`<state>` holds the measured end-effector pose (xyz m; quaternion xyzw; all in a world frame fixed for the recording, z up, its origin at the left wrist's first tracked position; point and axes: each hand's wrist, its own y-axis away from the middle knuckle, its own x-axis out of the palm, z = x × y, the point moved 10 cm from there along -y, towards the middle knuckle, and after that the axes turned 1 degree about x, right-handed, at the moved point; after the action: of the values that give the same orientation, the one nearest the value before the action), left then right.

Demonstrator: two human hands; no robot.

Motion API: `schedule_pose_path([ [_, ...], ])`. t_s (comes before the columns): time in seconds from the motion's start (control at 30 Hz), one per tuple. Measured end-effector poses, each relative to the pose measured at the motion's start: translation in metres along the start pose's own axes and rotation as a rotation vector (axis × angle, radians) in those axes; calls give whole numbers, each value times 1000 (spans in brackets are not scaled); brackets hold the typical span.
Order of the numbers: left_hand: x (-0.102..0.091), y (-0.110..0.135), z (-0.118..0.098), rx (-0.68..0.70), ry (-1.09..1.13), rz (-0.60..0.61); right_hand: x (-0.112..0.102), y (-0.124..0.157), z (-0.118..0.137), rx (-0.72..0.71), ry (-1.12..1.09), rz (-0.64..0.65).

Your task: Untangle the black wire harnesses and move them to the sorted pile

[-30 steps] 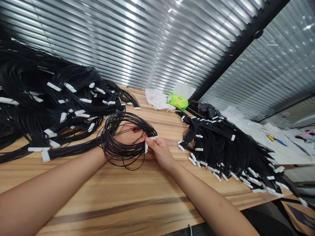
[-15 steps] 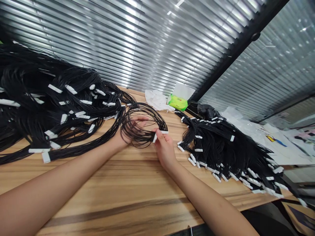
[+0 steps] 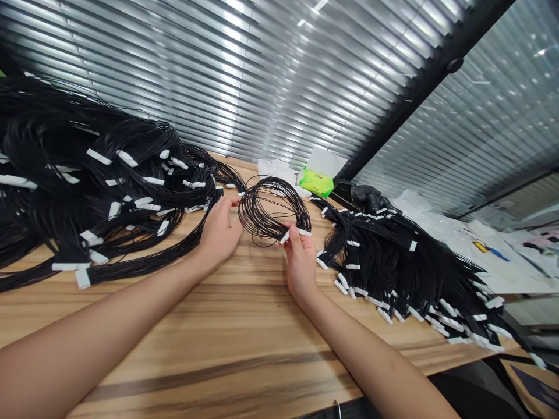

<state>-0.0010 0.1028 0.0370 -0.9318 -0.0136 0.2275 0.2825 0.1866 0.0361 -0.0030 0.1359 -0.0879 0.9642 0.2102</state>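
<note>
A loop of thin black wires (image 3: 266,212) stands on the wooden table (image 3: 218,355), its ends gathered in white connectors (image 3: 296,233). My right hand (image 3: 300,262) pinches those connectors between thumb and fingers. My left hand (image 3: 219,231) lies just left of the loop, fingertips at its edge, gripping nothing I can see. Further wires run from the large left pile of black wires (image 3: 87,186) towards that hand. A second pile of black wires with white connectors (image 3: 393,265) lies to the right of my right hand.
Behind the loop are crumpled white tissue (image 3: 273,169), a green packet (image 3: 317,181) and a black glove (image 3: 367,198). White sheets and plastic (image 3: 480,259) lie beyond the right pile. Metal slatted blinds (image 3: 174,75) stand along the table's far side.
The wire loop has moved right and looks smaller. My left hand has come out from inside it to its left side. My right hand has moved slightly up and right, still on the connectors.
</note>
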Motion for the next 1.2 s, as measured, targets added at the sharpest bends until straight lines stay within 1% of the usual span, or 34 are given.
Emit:
schedule_pose_path([
  [0.13,-28,6,-19,120,71,-204,1,4,4,-10,-22,-8],
  [0.2,-38,11,-35,229,24,-258,2,5,4,-12,-28,-3],
  [0.23,-38,14,-45,307,-21,-247,2,5,3,-6,-30,2],
  [0.27,-35,16,-57,401,-69,-209,2,4,0,6,-31,9],
  [0.33,-21,24,-77,597,-145,-74,2,2,-6,33,-36,21],
  [0.37,-13,28,-83,671,-173,-2,2,1,-8,44,-36,25],
  [0.43,-3,31,-88,744,-221,83,2,0,-11,51,-37,32],
  [0.53,2,30,-87,755,-280,78,4,0,-10,46,-34,46],
  [0.77,1,33,-85,780,-354,28,9,2,-7,59,1,63],
  [0.93,2,36,-86,802,-383,37,9,2,-9,56,5,71],
  [1.2,11,30,-74,710,-386,101,11,-1,-16,89,32,106],
])
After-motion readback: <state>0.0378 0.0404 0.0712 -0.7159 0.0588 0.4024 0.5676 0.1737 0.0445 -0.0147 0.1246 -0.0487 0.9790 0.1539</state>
